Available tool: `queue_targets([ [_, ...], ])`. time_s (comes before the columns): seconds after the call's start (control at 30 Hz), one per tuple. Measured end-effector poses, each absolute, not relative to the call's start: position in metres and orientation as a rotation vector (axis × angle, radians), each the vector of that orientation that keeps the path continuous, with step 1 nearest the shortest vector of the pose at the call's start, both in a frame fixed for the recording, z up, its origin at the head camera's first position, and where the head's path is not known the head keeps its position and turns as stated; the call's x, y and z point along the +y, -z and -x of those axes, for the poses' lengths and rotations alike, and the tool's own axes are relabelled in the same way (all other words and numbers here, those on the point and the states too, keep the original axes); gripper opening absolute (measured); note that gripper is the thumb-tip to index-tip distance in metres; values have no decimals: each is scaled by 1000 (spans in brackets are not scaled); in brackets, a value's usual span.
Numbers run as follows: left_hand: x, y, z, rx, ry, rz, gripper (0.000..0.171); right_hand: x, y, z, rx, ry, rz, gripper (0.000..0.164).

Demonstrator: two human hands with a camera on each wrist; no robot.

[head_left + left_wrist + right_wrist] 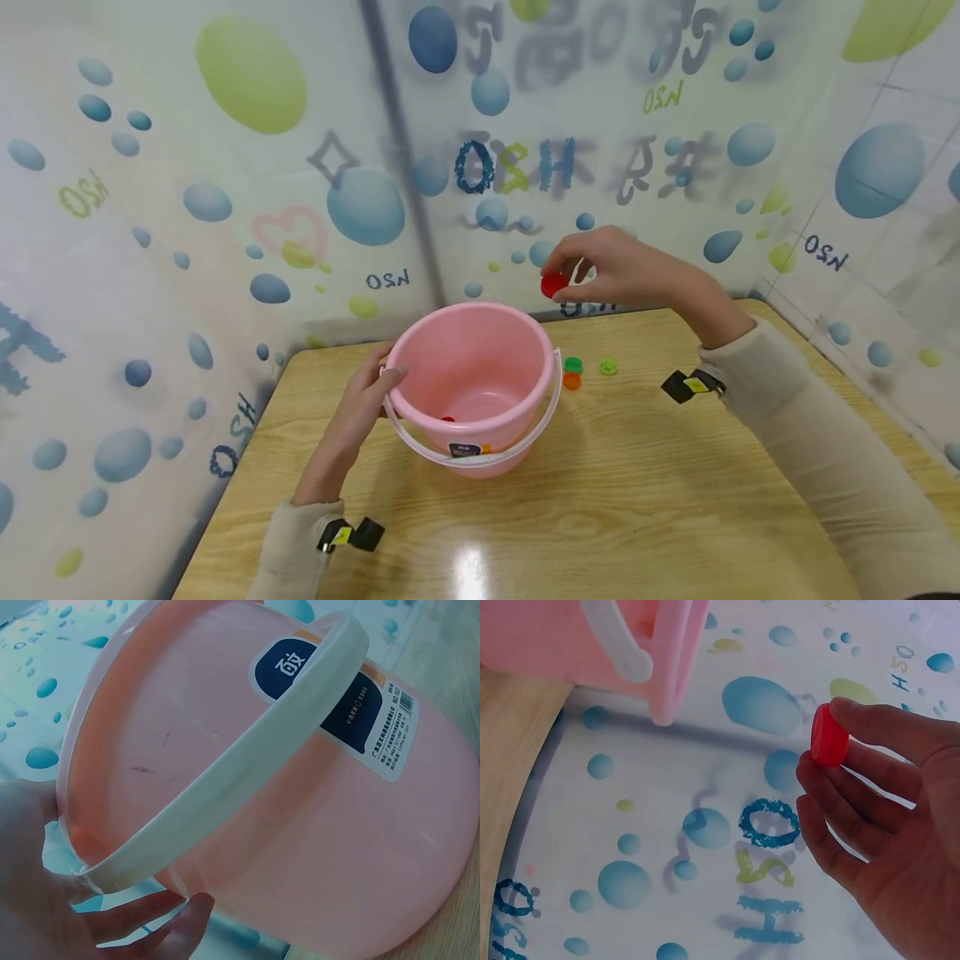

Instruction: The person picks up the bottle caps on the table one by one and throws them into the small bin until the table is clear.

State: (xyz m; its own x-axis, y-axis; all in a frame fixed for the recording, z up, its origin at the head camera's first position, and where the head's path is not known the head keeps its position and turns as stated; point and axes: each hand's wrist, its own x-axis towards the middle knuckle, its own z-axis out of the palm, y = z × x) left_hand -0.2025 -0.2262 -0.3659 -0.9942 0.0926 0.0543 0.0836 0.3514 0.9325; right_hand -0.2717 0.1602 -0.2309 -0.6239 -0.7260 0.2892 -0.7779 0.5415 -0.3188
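A pink bucket (480, 350) with a white handle (468, 457) stands on the table, a bit of something red (447, 419) showing on its inside floor. At its left rim my left hand (367, 387) grips the edge, thumb over the rim and fingers outside, near the handle's pivot (94, 879). My right hand (611, 262) is raised beyond the bucket's right rim. Between thumb and fingers it pinches a red bottle cap (829, 736), held up in the air apart from the bucket.
Right of the bucket lie a green cap (573, 365), an orange cap (572, 381) and a lime-green ring-like cap (608, 367). The wooden table (637, 500) ends at the back against a patterned curtain (360, 275). A label (360, 712) is stuck on the bucket's side.
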Motion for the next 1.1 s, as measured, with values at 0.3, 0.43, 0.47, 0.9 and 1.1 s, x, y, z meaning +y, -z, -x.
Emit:
queue_targets([
  [0.3,-225,365,204,2566,-1779,-185,52,139,225,270,-2630,-685,-1411,29],
  [0.43,-225,365,203,2569,-1775,-171,52,127,225,268,-2635,-678,-1448,29],
  [0.47,-225,366,203,2571,-1774,-169,52,124,225,268,-2635,-676,-1457,30],
  [0.9,-226,365,203,2569,-1778,-188,52,88,228,267,-2652,-635,-1522,30],
  [1.1,-226,366,202,2571,-1771,-178,51,78,231,265,-2662,-591,-1528,29],
])
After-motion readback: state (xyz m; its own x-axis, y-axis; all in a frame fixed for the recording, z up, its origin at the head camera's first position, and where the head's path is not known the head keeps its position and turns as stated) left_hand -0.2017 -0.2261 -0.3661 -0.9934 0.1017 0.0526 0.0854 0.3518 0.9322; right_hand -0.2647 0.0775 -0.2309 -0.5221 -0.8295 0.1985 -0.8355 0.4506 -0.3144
